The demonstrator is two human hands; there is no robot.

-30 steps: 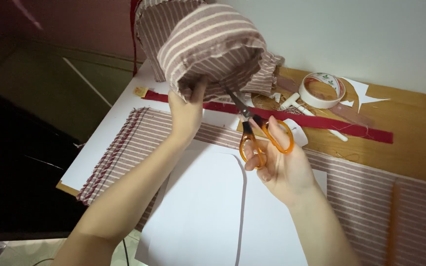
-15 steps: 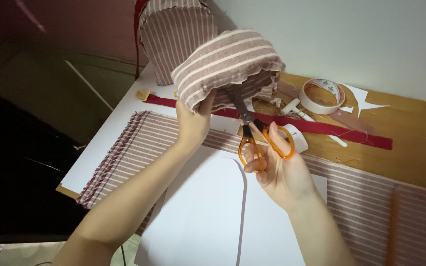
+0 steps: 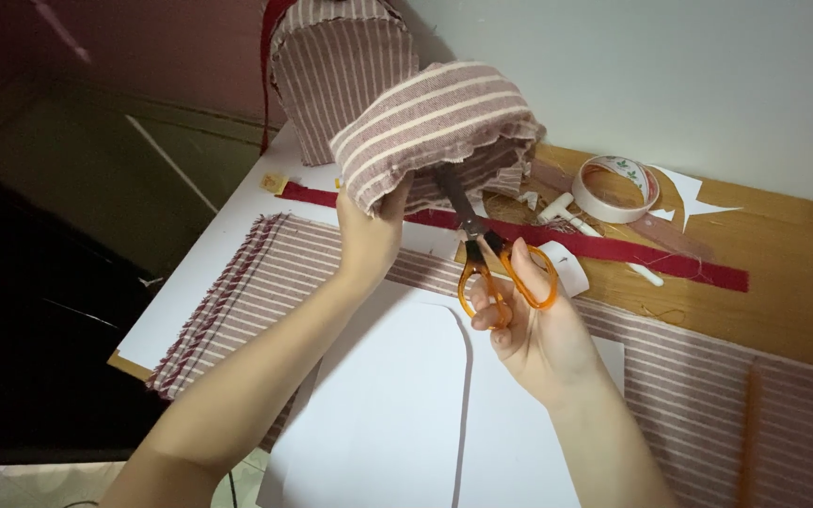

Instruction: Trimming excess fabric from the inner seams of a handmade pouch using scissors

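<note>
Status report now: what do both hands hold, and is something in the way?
Left hand grips striped fabric loop, raised. Right hand holds orange scissors, blades inside loop. Tape roll and red strip lie beyond, apart.

Two bare forearms, no sleeves; left hand point(image 3: 369, 235), right hand point(image 3: 534, 334), slender unadorned fingers point(image 3: 482, 315).

Maroon cloth tube with cream stripes point(image 3: 435, 132), held up above a flat length of matching maroon-and-cream striped cloth point(image 3: 265, 273); steel scissors with translucent orange handle loops point(image 3: 505, 277). Plain white paper pattern sheets point(image 3: 397, 414) over the striped cloth; solid dark red fabric strip point(image 3: 632, 254) across a yellow-brown wooden board point(image 3: 792, 282). White roll of tape with small green and red marks point(image 3: 616, 188) beside a pale grey wall point(image 3: 689, 75)
</note>
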